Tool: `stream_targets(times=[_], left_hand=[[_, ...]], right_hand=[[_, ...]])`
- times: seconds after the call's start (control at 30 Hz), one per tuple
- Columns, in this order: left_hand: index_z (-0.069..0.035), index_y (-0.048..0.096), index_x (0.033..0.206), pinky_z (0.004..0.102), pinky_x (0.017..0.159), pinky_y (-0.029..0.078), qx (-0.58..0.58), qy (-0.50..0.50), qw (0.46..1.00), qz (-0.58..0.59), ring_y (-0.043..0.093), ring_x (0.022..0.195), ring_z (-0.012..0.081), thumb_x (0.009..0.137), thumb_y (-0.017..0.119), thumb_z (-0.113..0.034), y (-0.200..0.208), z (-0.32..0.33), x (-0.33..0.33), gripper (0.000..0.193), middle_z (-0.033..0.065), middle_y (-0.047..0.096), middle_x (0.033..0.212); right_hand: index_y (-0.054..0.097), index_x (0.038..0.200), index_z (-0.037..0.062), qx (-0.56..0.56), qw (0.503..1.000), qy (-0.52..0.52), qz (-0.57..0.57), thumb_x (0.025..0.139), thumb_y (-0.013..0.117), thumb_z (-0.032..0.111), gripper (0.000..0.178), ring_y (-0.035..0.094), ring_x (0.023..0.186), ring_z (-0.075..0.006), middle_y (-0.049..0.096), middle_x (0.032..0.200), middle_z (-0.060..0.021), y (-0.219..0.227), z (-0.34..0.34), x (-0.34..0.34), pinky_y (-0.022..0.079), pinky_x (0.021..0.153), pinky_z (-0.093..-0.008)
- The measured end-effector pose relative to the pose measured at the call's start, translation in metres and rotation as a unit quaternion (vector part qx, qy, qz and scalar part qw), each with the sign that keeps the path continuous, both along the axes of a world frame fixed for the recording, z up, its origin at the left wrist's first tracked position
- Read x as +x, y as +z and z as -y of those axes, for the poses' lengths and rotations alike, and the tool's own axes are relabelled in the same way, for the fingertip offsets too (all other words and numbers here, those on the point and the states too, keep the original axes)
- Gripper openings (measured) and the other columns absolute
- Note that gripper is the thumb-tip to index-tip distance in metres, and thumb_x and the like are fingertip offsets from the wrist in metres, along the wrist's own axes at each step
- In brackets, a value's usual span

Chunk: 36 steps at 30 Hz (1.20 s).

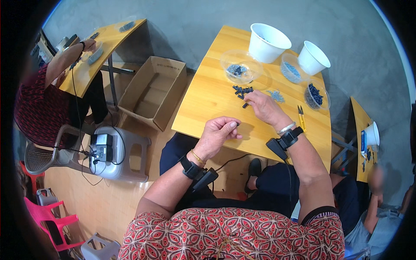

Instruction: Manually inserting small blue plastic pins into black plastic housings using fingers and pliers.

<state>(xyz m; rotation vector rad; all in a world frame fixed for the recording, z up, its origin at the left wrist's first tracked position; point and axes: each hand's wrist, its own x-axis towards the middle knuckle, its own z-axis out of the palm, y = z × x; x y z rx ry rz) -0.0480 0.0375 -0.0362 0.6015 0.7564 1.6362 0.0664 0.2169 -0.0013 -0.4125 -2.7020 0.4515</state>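
Note:
My left hand (219,133) is just off the table's near edge, thumb and forefinger pinching a small dark plastic piece (238,123), mostly hidden by the fingers. Over the table, my right hand (265,108) has its fingertips drawn together beside a loose heap of small black plastic parts (241,90). One single black part (245,105) shows right under those fingertips; whether they grip it is unclear. To the right of the heap lies a scatter of small grey-blue pieces (275,96). Yellow-handled thread snips (302,118) lie right of my right wrist.
On the wooden table (195,108) stand two white tubs (269,43) and clear bowls, one with mixed parts (237,70), one with light-blue pieces (290,72), one with black parts (315,94). A cardboard box (154,93) sits on the floor. Co-workers sit at neighbouring tables.

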Motion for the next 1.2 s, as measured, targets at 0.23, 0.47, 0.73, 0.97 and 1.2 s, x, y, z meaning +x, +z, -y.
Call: stream_targets(times=[0.23, 0.47, 0.73, 0.97, 1.2], left_hand=[[0.002, 0.058, 0.098, 0.0323, 0.074, 0.054, 0.003, -0.002, 1.000, -0.004, 0.055, 0.067, 0.0094, 0.090, 0.048, -0.009, -0.002, -0.001, -0.002, 0.017, 0.0031, 0.056, 0.074], [0.002, 0.058, 0.097, 0.0323, 0.073, 0.054, 0.003, 0.005, 1.000, -0.011, 0.055, 0.066, 0.0098, 0.090, 0.048, -0.009, -0.005, -0.004, 0.000, 0.016, 0.0033, 0.056, 0.073], [0.001, 0.059, 0.095, 0.0329, 0.072, 0.054, -0.004, 0.027, 0.999, -0.033, 0.055, 0.066, 0.0094, 0.089, 0.049, -0.008, -0.006, -0.003, 0.003, 0.015, 0.0032, 0.056, 0.072], [0.001, 0.059, 0.096, 0.0328, 0.073, 0.054, -0.003, 0.030, 0.999, -0.040, 0.055, 0.066, 0.0092, 0.089, 0.049, -0.007, -0.006, -0.003, 0.003, 0.015, 0.0028, 0.056, 0.072], [0.002, 0.058, 0.096, 0.0333, 0.073, 0.054, 0.000, 0.018, 1.000, -0.024, 0.055, 0.066, 0.0095, 0.089, 0.049, -0.006, -0.005, -0.001, 0.001, 0.014, 0.0033, 0.056, 0.073]], right_hand=[[0.054, 0.089, 0.0056, 0.027, 0.999, -0.007, 0.032, 0.078, 0.055, 0.002, 0.012, 0.056, 0.078, -0.0328, 0.055, 0.082, -0.0128, 0.005, 0.004, -0.004, 0.045, 0.065, -0.0381], [0.054, 0.085, 0.0035, -0.028, 0.998, -0.041, 0.025, 0.079, 0.052, 0.006, 0.007, 0.055, 0.080, -0.0359, 0.055, 0.083, -0.0159, 0.000, 0.003, 0.004, 0.045, 0.069, -0.0421], [0.056, 0.079, 0.0007, -0.112, 0.989, -0.086, -0.033, 0.076, 0.054, 0.004, 0.005, 0.057, 0.074, -0.0315, 0.058, 0.078, -0.0155, -0.010, 0.004, 0.042, 0.046, 0.067, -0.0361], [0.056, 0.078, 0.0002, -0.133, 0.982, -0.122, -0.055, 0.076, 0.055, 0.005, 0.005, 0.058, 0.072, -0.0300, 0.059, 0.074, -0.0157, -0.012, -0.005, 0.044, 0.046, 0.065, -0.0346], [0.055, 0.082, 0.0008, -0.087, 0.992, -0.088, -0.009, 0.076, 0.058, 0.007, 0.009, 0.057, 0.076, -0.0334, 0.058, 0.079, -0.0164, 0.002, 0.031, 0.044, 0.046, 0.067, -0.0381]])
